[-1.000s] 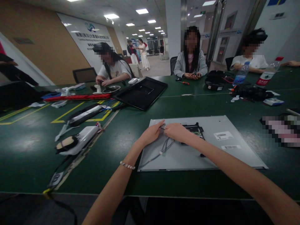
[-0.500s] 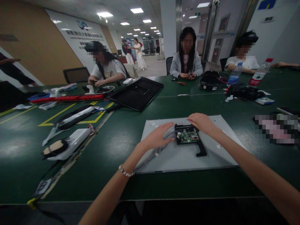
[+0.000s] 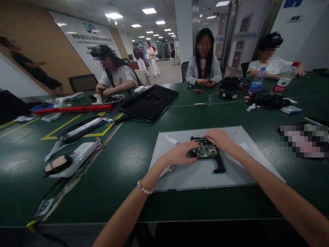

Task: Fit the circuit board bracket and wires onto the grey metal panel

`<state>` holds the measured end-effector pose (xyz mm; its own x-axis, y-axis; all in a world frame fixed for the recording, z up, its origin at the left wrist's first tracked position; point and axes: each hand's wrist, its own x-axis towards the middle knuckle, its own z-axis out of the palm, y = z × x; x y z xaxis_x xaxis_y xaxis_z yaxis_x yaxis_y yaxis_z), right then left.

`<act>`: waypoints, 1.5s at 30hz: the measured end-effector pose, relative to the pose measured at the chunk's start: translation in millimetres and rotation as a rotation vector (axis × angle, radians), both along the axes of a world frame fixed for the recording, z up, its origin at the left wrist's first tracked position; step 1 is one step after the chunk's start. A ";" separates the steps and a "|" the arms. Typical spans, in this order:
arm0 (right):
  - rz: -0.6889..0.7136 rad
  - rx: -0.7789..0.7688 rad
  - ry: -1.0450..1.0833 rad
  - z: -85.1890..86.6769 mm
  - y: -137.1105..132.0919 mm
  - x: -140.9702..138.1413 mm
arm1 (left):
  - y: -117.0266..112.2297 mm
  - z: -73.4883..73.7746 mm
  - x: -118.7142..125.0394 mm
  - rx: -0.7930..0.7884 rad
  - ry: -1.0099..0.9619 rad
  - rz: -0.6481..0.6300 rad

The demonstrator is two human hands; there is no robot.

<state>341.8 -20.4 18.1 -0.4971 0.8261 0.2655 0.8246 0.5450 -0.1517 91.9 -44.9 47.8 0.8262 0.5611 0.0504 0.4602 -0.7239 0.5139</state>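
A green circuit board [image 3: 205, 151] sits in a black plastic bracket [image 3: 219, 165] on the grey back of a flat display panel [image 3: 185, 178]. My left hand [image 3: 181, 153] reaches over the board's left end, thumb and fingers apart and stretched out, the fingertips at or on the board. At the bracket's upper right, my right hand [image 3: 220, 138] has its fingers pinched together at the top edge; the exact grip is partly hidden. A pale ribbon-like strip [image 3: 171, 138] lies on the panel's upper left, and grey cables run beneath my left hand.
Beyond the panel lies a black monitor cover [image 3: 151, 103]. At left are a white device with straps [image 3: 77, 159] and a red strip [image 3: 74, 109]. Bottles [image 3: 257, 80], black gear [image 3: 267, 101] and a screwdriver [image 3: 195, 89] lie at the back. Several people sit around the green table [image 3: 123, 199].
My left hand has moved right, from beside the bracket to over the board's left end. My right hand stays at the top edge, slightly lower. A person walks at far left.
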 end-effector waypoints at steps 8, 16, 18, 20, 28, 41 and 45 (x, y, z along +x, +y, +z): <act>0.000 -0.017 0.076 -9.7 1.7 3.4 | -6.4 9.1 2.3 -0.048 -0.001 0.005; -0.026 0.002 0.170 -15.3 0.7 10.8 | 31.5 3.2 -48.1 0.341 -0.237 0.633; -0.039 0.015 0.189 -15.1 -0.2 12.6 | 41.0 -7.4 -60.3 0.398 -0.194 0.791; -0.051 0.029 0.204 -14.6 -1.1 13.7 | 46.6 -17.7 -67.8 0.386 -0.129 0.874; -0.071 0.072 0.213 -8.8 -9.4 7.9 | 51.0 -34.6 -68.7 0.241 -0.031 0.860; 0.016 0.097 0.330 8.9 -32.6 -14.2 | 36.4 12.1 -77.7 -0.243 -0.460 0.748; 0.159 0.074 0.322 18.3 -51.1 -31.9 | 21.7 21.9 -70.2 -0.381 -0.336 0.623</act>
